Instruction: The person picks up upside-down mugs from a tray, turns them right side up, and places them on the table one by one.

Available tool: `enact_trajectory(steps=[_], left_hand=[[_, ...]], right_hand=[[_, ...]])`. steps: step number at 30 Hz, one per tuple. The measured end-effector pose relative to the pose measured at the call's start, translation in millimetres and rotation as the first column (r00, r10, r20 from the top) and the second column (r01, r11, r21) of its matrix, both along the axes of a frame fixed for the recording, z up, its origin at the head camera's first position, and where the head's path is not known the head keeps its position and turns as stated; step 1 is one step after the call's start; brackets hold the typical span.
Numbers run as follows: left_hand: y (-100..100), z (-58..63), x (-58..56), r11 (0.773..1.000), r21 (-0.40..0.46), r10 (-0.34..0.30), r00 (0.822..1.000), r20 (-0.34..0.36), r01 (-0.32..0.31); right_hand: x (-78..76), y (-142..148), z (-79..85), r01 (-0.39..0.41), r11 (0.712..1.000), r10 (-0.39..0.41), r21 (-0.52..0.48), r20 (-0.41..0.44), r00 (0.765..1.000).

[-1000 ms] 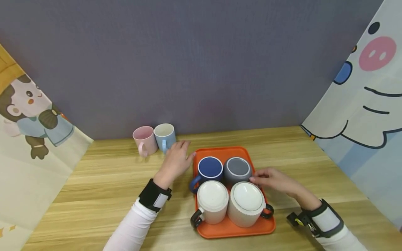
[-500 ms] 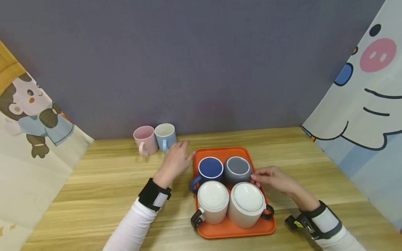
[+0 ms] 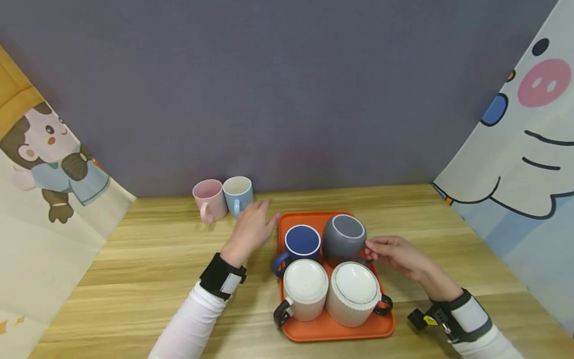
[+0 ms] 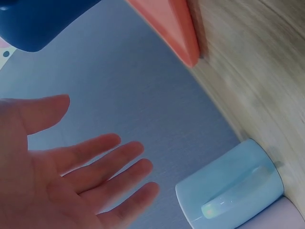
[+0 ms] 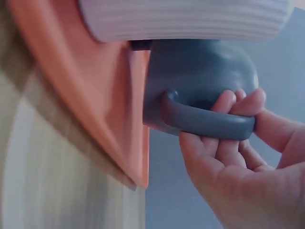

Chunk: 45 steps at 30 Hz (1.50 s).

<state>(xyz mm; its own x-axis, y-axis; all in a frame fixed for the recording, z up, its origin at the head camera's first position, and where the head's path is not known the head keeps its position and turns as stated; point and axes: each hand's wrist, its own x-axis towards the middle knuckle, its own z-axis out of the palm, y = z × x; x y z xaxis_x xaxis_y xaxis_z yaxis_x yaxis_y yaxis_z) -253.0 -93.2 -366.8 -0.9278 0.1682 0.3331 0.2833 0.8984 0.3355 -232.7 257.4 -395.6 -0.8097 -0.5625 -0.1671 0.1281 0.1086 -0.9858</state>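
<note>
My right hand [image 3: 399,254] grips the handle of an upside-down grey mug [image 3: 344,239] over the back right of the orange tray [image 3: 332,331]. In the right wrist view its fingers curl through the grey handle [image 5: 209,121], and the mug's rim looks raised off the tray. Left of it stands an upside-down navy mug [image 3: 302,242]. Two upside-down white mugs with black handles, one on the left [image 3: 305,284] and one on the right [image 3: 354,289], fill the tray's front. My left hand [image 3: 251,227] hovers beside the tray's left edge, fingers extended, holding nothing.
Upright at the back left, a pink mug [image 3: 211,202] and a light blue mug [image 3: 238,194] stand side by side, close behind my left hand. A grey partition [image 3: 278,99] rises along the back of the wooden table [image 3: 157,279]. Cartoon-printed sheets [image 3: 515,164] flank both sides.
The grey mug has risen and tilted slightly, shifting toward the back right with my right hand on its handle. My left hand stays almost where it was.
</note>
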Motion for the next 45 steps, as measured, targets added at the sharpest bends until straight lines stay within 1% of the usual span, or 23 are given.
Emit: enact_trajectory(steps=[2, 5, 8, 14, 17, 20, 23, 27, 32, 35, 40, 43, 45], left_hand=[[1, 1.3, -1.7, 1.000, 0.018, 0.008, 1.000, -0.006, -0.008], [2, 3.2, -4.0, 0.999, 0.045, 0.020, 1.000, -0.014, -0.019], [4, 4.6, -4.9, 0.998, 0.063, 0.028, 0.999, -0.029, -0.026], [8, 7.6, -5.0, 0.994, 0.105, 0.044, 0.995, -0.086, -0.035], [11, 9.5, -5.2, 0.993, 0.113, 0.052, 0.991, -0.120, -0.038], [15, 11.8, -5.4, 0.992, 0.122, 0.044, 0.988, -0.147, -0.027], [19, 13.9, -5.4, 0.990, 0.137, 0.036, 0.987, -0.154, -0.014], [22, 15.6, -4.8, 0.986, 0.165, 0.032, 0.987, -0.156, -0.006], [26, 17.6, -4.2, 0.982, 0.187, 0.019, 0.988, -0.154, 0.010], [27, 19.4, -3.3, 0.980, 0.196, 0.012, 0.987, -0.160, 0.020], [30, 27.4, -0.2, 0.970, 0.241, 0.008, 0.982, -0.186, 0.037], [32, 33.5, 2.5, 0.962, 0.268, 0.003, 0.977, -0.213, 0.055], [34, 37.0, 4.4, 0.958, 0.279, -0.001, 0.975, -0.222, 0.065]], right_hand=[[-1.3, 1, 3.2, 0.003, 0.997, 0.000, -0.071, 0.046, 0.999], [-4.7, 0, 7.7, 0.002, 0.984, 0.017, -0.180, 0.107, 0.994], [-8.4, -2, 12.5, 0.009, 0.968, 0.023, -0.251, 0.126, 0.992], [-14.9, -8, 20.7, 0.015, 0.960, 0.011, -0.280, 0.093, 0.996], [-17.7, -11, 25.0, 0.024, 0.952, 0.009, -0.306, 0.105, 0.994], [-19.9, -13, 29.9, 0.041, 0.939, 0.002, -0.342, 0.125, 0.992], [-21.6, -16, 35.0, 0.053, 0.929, -0.003, -0.366, 0.135, 0.991], [-24.7, -21, 41.1, 0.048, 0.921, 0.001, -0.386, 0.124, 0.992], [-29.4, -27, 47.3, 0.089, 0.900, -0.019, -0.428, 0.166, 0.986], [-32.0, -31, 50.5, 0.097, 0.884, -0.016, -0.458, 0.178, 0.984], [-34.8, -36, 57.1, 0.099, 0.856, -0.001, -0.507, 0.189, 0.982], [-36.3, -39, 61.6, 0.106, 0.845, -0.005, -0.524, 0.190, 0.982], [-37.2, -40, 63.8, 0.097, 0.834, 0.004, -0.543, 0.181, 0.984]])
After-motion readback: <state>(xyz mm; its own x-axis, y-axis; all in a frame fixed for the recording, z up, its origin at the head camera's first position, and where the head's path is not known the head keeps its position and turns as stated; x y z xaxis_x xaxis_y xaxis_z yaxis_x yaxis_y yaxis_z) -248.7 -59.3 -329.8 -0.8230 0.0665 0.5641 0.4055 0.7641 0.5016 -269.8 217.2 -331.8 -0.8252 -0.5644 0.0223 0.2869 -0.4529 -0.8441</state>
